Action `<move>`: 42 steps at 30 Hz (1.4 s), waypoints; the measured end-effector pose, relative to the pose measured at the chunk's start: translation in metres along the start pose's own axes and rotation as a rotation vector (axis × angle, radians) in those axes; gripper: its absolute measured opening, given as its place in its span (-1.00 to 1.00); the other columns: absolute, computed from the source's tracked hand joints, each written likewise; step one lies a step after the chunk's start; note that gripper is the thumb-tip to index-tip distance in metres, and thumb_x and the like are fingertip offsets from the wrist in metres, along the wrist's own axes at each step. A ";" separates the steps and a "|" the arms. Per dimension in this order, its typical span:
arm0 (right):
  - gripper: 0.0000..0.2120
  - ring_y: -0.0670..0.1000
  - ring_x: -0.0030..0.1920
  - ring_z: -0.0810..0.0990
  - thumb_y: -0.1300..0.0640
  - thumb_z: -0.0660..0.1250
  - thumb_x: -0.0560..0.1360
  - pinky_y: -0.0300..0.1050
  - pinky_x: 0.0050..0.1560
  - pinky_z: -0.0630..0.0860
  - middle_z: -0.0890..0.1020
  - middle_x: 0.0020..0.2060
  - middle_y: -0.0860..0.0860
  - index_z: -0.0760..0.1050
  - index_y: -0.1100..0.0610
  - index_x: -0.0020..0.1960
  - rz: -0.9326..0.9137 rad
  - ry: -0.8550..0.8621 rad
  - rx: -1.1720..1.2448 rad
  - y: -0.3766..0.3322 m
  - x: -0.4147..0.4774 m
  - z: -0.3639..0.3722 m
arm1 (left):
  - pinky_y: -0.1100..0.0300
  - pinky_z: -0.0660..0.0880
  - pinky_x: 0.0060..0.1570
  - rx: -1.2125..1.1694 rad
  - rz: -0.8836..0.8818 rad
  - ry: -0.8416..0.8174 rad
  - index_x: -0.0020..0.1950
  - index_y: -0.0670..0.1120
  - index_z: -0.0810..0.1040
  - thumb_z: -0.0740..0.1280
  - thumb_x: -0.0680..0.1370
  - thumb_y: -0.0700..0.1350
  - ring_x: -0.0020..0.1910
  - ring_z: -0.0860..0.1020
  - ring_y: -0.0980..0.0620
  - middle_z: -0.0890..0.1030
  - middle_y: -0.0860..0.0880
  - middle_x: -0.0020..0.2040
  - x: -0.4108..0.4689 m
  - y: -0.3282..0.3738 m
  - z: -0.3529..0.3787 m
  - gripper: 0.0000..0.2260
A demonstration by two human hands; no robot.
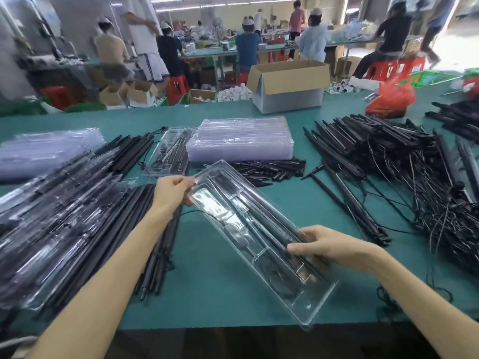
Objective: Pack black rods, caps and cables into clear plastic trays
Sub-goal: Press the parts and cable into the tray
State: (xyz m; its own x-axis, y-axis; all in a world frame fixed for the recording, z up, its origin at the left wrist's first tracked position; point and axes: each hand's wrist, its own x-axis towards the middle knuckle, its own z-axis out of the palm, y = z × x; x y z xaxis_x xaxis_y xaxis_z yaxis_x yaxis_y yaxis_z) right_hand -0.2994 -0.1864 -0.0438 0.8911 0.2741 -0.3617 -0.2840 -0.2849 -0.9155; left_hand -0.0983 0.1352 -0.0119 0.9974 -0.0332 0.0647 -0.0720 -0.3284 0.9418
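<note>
So both hands are on one long clear plastic tray [320, 301], held up a bit over the green table [220, 270] and angled across the middle. Left hand [172, 193] pinches the far end, right hand [329, 246] is curled round the long right edge. A couple of long black rods [272, 216] already lie in its channels. Stack of empty clear trays [241, 143] sits further back, big tangled heap of black rods with thin cables [388, 161] off to the right, filled trays [51, 216] piled on the left
</note>
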 end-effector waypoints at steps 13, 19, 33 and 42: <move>-0.45 0.12 -0.33 0.67 -0.22 0.60 0.29 -0.12 -0.34 0.61 0.69 -0.15 0.29 0.69 0.23 -0.02 -0.097 0.291 0.416 0.002 0.003 0.002 | 0.13 0.47 -0.43 -0.066 -0.005 -0.243 -0.12 -0.19 0.62 0.19 0.70 0.04 -0.40 0.64 -0.07 0.67 -0.11 -0.32 -0.068 0.001 0.005 -0.61; -0.57 0.09 -0.31 0.69 -0.15 0.53 0.41 -0.14 -0.33 0.60 0.70 -0.16 0.26 0.69 0.23 -0.01 -0.183 0.196 0.482 -0.032 0.023 0.035 | -0.01 0.66 -0.02 -0.619 -0.236 -0.343 0.38 -0.26 0.39 0.17 0.67 0.11 0.08 0.69 -0.15 0.66 -0.18 0.20 -0.052 0.014 0.021 -0.52; -0.52 0.12 -0.28 0.59 -0.02 0.61 0.37 -0.06 -0.28 0.61 0.61 -0.11 0.24 0.61 0.24 0.14 -0.260 0.064 0.447 -0.038 0.036 0.049 | 0.06 0.63 -0.11 -0.571 -0.181 -0.218 0.26 -0.22 0.51 0.19 0.70 0.04 -0.07 0.71 -0.04 0.68 -0.19 0.11 0.074 0.059 -0.013 -0.65; -0.83 -0.11 -0.48 0.41 0.12 0.45 0.52 -0.32 -0.48 0.39 0.50 -0.40 -0.01 0.51 0.20 -0.09 -0.259 0.133 0.364 -0.085 0.100 0.064 | 0.04 0.62 -0.12 -0.501 -0.201 -0.269 0.15 -0.18 0.68 0.34 0.61 -0.06 -0.01 0.70 -0.09 0.71 -0.15 0.07 0.047 0.043 -0.004 -0.75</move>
State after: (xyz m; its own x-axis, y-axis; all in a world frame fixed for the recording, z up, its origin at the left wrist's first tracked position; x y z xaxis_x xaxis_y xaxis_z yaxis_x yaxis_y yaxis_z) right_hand -0.2093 -0.0756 -0.0131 0.9800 0.1665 -0.1093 -0.1309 0.1248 -0.9835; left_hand -0.0543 0.1230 0.0332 0.9486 -0.2761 -0.1549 0.1966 0.1299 0.9719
